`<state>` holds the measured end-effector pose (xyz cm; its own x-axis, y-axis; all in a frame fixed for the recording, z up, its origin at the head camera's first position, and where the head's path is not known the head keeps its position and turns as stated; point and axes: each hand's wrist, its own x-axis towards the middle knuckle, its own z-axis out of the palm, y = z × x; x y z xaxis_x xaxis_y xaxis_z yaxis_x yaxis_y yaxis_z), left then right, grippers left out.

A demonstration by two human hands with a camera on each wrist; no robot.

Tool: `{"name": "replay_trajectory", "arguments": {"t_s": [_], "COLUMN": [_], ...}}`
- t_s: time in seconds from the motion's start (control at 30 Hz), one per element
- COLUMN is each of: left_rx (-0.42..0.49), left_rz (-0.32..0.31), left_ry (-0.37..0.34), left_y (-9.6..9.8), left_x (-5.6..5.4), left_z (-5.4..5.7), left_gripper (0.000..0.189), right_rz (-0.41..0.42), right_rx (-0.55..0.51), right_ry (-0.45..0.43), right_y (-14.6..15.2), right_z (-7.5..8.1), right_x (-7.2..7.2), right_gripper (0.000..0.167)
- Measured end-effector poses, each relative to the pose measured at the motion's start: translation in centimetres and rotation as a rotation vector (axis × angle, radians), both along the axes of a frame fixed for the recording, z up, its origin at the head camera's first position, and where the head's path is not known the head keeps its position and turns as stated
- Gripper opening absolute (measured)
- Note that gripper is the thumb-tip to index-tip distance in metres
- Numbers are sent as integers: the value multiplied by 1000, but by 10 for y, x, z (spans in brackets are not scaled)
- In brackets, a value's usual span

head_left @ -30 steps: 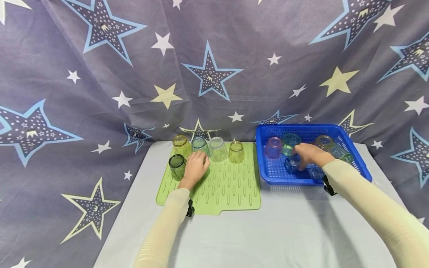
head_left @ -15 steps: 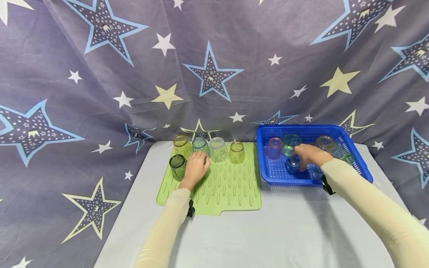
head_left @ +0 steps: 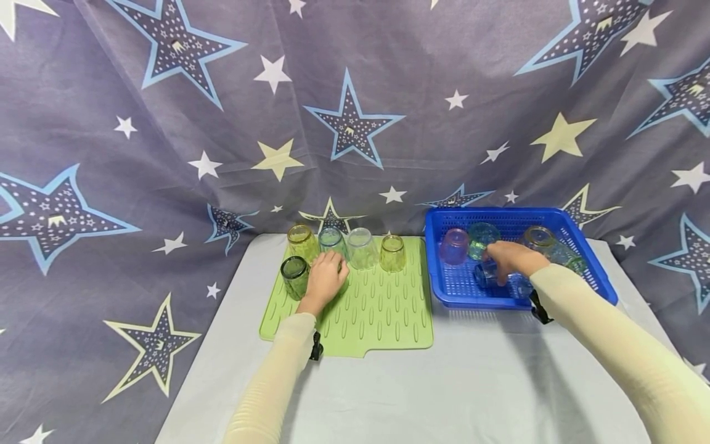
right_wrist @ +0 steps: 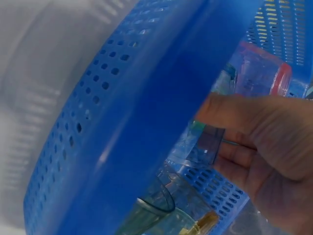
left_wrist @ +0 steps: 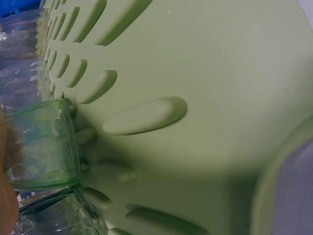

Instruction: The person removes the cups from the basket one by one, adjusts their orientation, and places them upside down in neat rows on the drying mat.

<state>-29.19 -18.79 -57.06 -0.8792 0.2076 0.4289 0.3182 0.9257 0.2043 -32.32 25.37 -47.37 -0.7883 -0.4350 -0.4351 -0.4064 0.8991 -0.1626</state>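
Observation:
My left hand (head_left: 326, 275) grips an upside-down green glass (left_wrist: 46, 149) on the light green drying mat (head_left: 383, 320); in the head view the hand mostly hides this glass. Just left of it stands a dark green glass (head_left: 295, 277). A yellow glass (head_left: 302, 245), a blue-tinted glass (head_left: 332, 240) and a clear glass (head_left: 362, 250) stand behind, with another yellow glass (head_left: 392, 254) to their right. Inside the blue basket (head_left: 435, 271), my right hand (head_left: 510, 259) holds a blue glass (head_left: 485, 274) lying on its side, thumb and fingers around it (right_wrist: 208, 144).
Beside the right hand in the basket are a pink glass (head_left: 454, 246), a teal glass (head_left: 482, 240), an amber-rimmed glass (head_left: 538, 237) and more glasses partly hidden by the arm. A white-covered table (head_left: 399, 394) extends in front. A star-patterned cloth (head_left: 416, 148) hangs behind.

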Motion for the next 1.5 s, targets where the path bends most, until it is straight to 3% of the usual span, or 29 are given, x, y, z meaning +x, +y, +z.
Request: {"name": "replay_trajectory", "arguments": {"t_s": [0.7, 0.97, 1.17, 1.5], "left_rx": [-34, -41, -37, -27], "left_rz": [15, 13, 12, 15], "left_ry": [-27, -28, -25, -25], "left_y": [1, 1, 1, 2], "left_x": [1, 0, 1, 1], "left_z": [3, 1, 1, 1], "left_gripper": [22, 21, 20, 23], "right_rz": [17, 42, 26, -109], "right_rx": [-46, -178, -285, -502], "right_ry": [37, 9, 39, -10], "right_y": [5, 12, 18, 34], "right_z": [0, 1, 3, 18], "right_x": [2, 4, 8, 15], "right_gripper": [63, 67, 69, 70]}}
